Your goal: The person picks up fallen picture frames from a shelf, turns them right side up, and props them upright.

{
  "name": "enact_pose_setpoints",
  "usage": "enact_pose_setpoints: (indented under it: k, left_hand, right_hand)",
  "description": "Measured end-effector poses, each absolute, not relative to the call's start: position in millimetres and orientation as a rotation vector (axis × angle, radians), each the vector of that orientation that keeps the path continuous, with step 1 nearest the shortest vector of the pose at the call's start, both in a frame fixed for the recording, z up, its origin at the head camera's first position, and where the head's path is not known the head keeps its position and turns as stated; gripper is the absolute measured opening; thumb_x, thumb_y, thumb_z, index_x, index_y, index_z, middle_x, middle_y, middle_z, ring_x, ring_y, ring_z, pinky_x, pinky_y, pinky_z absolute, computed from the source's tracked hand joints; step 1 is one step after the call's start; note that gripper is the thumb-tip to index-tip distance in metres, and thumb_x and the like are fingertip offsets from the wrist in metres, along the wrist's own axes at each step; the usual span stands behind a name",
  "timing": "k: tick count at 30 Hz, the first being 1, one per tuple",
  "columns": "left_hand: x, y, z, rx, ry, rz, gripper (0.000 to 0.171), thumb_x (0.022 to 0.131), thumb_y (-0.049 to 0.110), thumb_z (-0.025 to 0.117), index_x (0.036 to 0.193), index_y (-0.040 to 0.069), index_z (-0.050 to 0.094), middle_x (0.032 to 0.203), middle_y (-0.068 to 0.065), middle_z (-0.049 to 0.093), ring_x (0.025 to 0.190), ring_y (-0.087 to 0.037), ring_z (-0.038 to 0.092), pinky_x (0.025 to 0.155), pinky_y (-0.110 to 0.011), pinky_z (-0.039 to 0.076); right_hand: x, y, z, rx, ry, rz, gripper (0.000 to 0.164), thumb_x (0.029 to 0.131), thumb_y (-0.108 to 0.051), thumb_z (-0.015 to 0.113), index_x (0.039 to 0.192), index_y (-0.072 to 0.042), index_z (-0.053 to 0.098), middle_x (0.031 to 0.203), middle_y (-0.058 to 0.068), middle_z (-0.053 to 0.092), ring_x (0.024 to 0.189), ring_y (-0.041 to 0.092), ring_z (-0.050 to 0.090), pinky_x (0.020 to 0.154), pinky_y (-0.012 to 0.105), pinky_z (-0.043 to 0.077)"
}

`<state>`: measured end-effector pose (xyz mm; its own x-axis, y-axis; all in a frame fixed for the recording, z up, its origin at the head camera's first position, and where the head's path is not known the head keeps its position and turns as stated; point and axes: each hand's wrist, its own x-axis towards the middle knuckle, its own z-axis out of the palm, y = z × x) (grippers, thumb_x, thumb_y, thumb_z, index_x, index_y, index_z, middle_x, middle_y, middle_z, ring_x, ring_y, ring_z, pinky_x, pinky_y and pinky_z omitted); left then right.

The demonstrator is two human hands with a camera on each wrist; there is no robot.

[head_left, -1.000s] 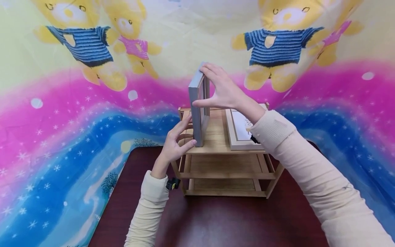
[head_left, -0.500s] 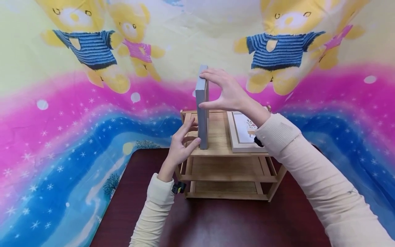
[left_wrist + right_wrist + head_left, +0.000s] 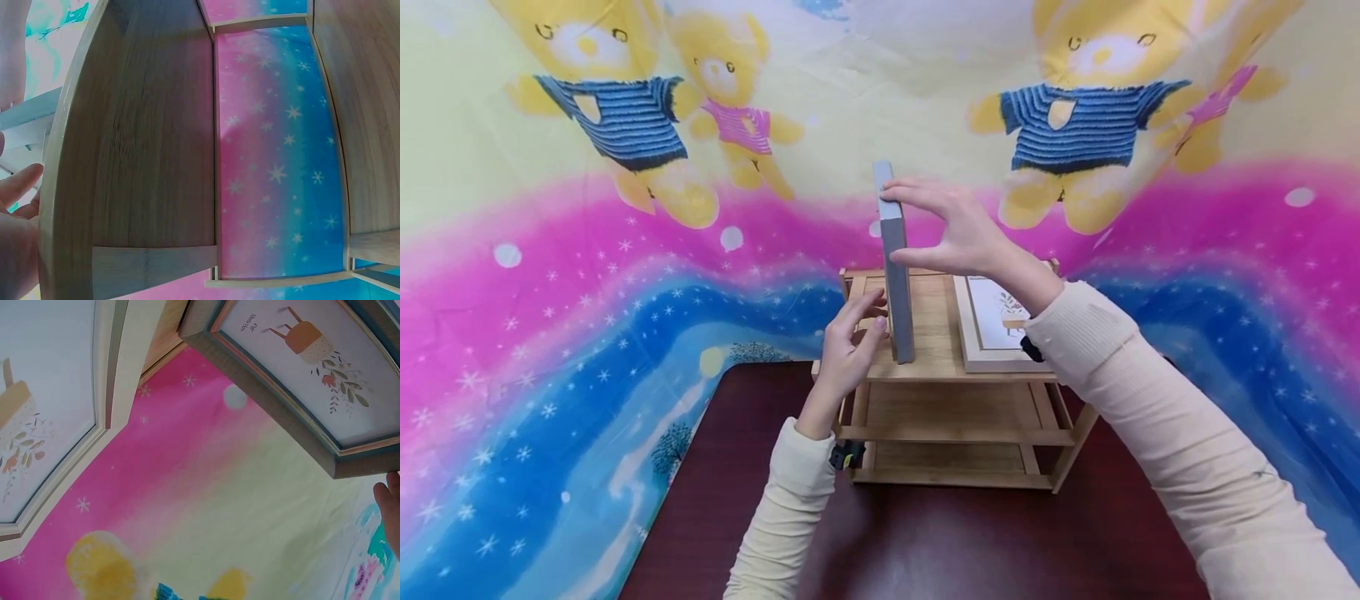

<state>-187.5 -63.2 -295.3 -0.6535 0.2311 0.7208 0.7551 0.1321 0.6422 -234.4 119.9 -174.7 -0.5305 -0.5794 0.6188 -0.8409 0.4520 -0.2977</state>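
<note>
A grey picture frame (image 3: pixel 899 308) stands on its edge on the top shelf of a wooden rack (image 3: pixel 934 312), leaning slightly left at its top. With fingers on the upper edge and thumb on the near edge, my right hand (image 3: pixel 958 229) holds it. My left hand (image 3: pixel 848 343) is at the frame's lower left side, its fingers against or close to the frame's left face; contact is hard to tell. The right wrist view shows the grey frame's (image 3: pixel 262 403) front, with a print of a chair and flowers. A white picture frame (image 3: pixel 1000 321) lies flat to the right.
The rack has lower shelves (image 3: pixel 955 408) and stands on a dark red table (image 3: pixel 955 542). Behind it hangs a colourful cloth (image 3: pixel 865 100) printed with bears and snowflakes. In the left wrist view, the rack's boards (image 3: pixel 156 125) fill much of the picture.
The grey frame has turned until its near edge faces me, and its top now leans left. Its base has shifted a little right. My left thumb has come off its near edge.
</note>
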Motion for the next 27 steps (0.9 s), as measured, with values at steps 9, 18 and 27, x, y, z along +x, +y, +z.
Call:
enact_pose_setpoints:
  k: [9, 18, 27]
  left_hand:
    - [-201, -62, -305, -0.937, -1.954, -1.536, 0.034, 0.087, -0.009, 0.050, 0.121, -0.012, 0.050, 0.109, -0.028, 0.052, 0.094, -0.040, 0.055, 0.072, -0.039, 0.053]
    - [-221, -64, -303, -0.817, -2.193, -1.387, 0.044, 0.090, 0.008, 0.053, 0.133, 0.001, 0.045, 0.122, -0.017, 0.052, 0.100, -0.026, 0.058, 0.072, -0.032, 0.053]
    - [-221, -61, -288, -0.716, -2.291, -1.170, 0.044, 0.083, 0.006, 0.055, 0.127, 0.002, 0.052, 0.114, -0.015, 0.060, 0.093, -0.024, 0.063, 0.070, -0.030, 0.053]
  right_hand:
    - [-234, 117, -177, 1.179, -2.236, 0.814, 0.064, 0.072, -0.023, 0.077, 0.126, -0.001, 0.051, 0.129, 0.014, 0.051, 0.123, 0.023, 0.042, 0.103, 0.037, 0.030]
    - [-231, 112, -179, 1.107, -2.264, 0.776, 0.065, 0.072, -0.026, 0.077, 0.127, -0.003, 0.051, 0.131, 0.013, 0.049, 0.123, 0.024, 0.043, 0.102, 0.037, 0.031]
    - [-230, 108, -183, 1.161, -2.150, 0.805, 0.063, 0.070, -0.018, 0.077, 0.123, 0.004, 0.053, 0.129, 0.019, 0.049, 0.115, 0.029, 0.050, 0.095, 0.038, 0.040]
